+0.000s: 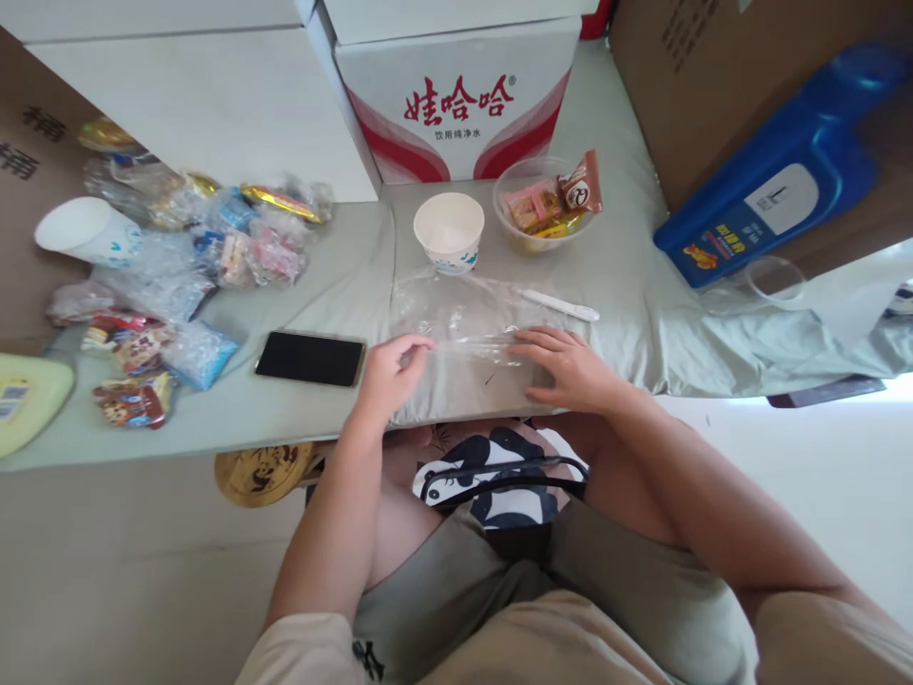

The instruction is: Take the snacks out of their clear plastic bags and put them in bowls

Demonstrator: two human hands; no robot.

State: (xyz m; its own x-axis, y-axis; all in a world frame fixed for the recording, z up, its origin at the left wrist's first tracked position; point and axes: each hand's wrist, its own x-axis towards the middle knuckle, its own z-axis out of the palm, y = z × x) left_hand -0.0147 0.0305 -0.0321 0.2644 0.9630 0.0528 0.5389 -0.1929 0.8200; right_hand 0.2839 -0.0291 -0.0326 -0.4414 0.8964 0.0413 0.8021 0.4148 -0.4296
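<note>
A clear plastic bag lies flat on the grey-green cloth in front of me. My left hand is curled, pinching the bag's near left edge. My right hand rests on the bag's near right part with fingers stretched out flat. A white slim stick-like item lies just beyond the bag. Behind it stand a white paper bowl and a clear bowl holding wrapped snacks.
A black phone lies left of my left hand. A heap of wrapped snacks and a white cup sit at the far left. A red-and-white carton stands behind; a blue jug lies right.
</note>
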